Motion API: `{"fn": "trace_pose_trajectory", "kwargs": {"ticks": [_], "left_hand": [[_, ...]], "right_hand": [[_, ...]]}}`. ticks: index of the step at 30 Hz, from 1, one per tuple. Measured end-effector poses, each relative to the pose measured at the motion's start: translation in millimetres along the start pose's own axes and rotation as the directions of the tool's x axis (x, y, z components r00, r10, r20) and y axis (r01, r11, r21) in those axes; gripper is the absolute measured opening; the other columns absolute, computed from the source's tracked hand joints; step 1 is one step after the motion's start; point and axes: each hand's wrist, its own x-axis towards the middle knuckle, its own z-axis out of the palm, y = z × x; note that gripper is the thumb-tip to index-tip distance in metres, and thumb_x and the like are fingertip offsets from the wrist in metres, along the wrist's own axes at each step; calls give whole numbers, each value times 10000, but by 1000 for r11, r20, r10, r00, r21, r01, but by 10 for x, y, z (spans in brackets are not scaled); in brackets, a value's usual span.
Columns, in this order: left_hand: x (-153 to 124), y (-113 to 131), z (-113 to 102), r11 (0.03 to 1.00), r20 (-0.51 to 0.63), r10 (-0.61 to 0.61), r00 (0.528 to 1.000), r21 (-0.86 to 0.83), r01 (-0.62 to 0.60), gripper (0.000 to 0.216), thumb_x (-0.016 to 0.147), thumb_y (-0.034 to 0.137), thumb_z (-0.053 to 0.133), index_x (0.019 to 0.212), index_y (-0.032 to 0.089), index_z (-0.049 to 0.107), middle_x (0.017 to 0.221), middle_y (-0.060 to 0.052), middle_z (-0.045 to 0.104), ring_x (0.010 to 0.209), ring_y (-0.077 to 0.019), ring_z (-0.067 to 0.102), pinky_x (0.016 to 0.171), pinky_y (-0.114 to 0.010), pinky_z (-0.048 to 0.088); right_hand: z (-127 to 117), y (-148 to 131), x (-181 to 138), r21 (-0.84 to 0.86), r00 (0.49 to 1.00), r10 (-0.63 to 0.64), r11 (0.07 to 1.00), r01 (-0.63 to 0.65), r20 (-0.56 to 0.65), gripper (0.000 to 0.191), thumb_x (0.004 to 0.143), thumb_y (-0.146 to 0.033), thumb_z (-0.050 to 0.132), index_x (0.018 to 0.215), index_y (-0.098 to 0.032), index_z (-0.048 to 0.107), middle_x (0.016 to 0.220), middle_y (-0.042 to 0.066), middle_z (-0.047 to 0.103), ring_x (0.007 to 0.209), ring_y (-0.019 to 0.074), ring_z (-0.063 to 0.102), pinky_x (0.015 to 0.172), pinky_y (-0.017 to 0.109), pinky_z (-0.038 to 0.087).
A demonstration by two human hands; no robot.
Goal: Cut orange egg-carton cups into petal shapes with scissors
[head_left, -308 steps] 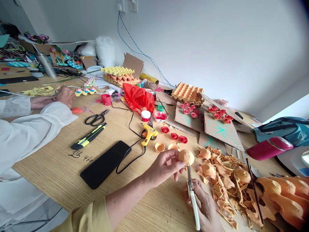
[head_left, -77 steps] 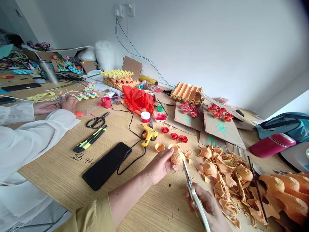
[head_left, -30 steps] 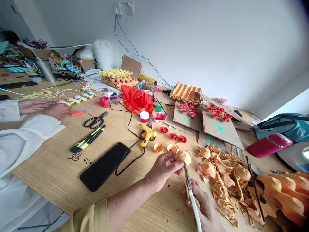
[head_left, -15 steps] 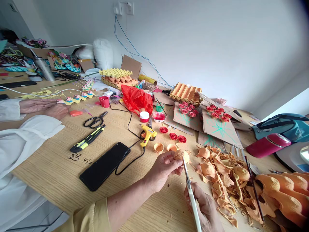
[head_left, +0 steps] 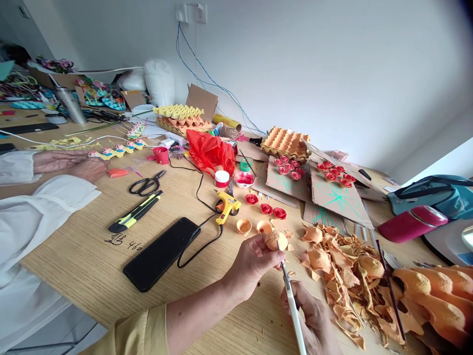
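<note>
My left hand (head_left: 254,266) pinches a small orange egg-carton cup (head_left: 276,240) between thumb and fingers, its rounded side up. My right hand (head_left: 312,315) is closed around white-handled scissors (head_left: 291,301), whose metal blades point up at the cup's lower edge. My left thumb partly hides the blade tips. Just behind the held cup stand two more cut cups, one an orange cup (head_left: 244,227). Red paper roses (head_left: 266,209) lie beyond them. To the right of my hands spreads a heap of torn orange carton scraps (head_left: 343,266).
A yellow glue gun (head_left: 226,207), a black phone (head_left: 160,254), a box cutter (head_left: 136,212) and black scissors (head_left: 146,185) lie left of my hands. Orange egg trays (head_left: 436,296) fill the right edge near a pink bottle (head_left: 413,223). A co-worker's hands (head_left: 88,167) are at far left.
My left hand has turned the cup slightly, and its thumb now reaches across toward the scissor blades. The right hand with the scissors stays nearly in place. The view has shifted slightly.
</note>
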Motion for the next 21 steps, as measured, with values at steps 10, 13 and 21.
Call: {"fn": "trace_pose_trajectory", "kwargs": {"ticks": [10, 13, 21], "left_hand": [[2, 19, -27, 1000, 55, 0, 998, 6, 0, 309, 690, 320, 855, 813, 132, 642, 713, 16, 616, 615, -84, 550, 646, -239, 473], [23, 26, -61, 999, 88, -29, 996, -43, 33, 312, 727, 361, 834, 830, 135, 647, 755, -7, 643, 657, -98, 589, 699, -262, 502], [119, 124, -162, 990, 10, 100, 995, 100, -100, 230, 751, 319, 773, 814, 156, 624, 697, 7, 606, 653, -103, 532, 632, -236, 438]], "right_hand": [[-17, 40, -2, -8, 1000, 4, 1000, -4, 16, 319, 1018, -415, 418, 780, -214, 488, 726, -6, 504, 652, 148, 468, 597, 261, 400], [-47, 21, 27, 25, 1000, 11, 1000, -12, 15, 306, 1007, -416, 440, 790, -211, 509, 738, 0, 525, 658, 150, 483, 602, 261, 423], [-171, 54, 45, 69, 999, 15, 997, -19, 50, 323, 960, -446, 514, 738, -212, 527, 687, 3, 560, 643, 160, 517, 582, 265, 443]]}}
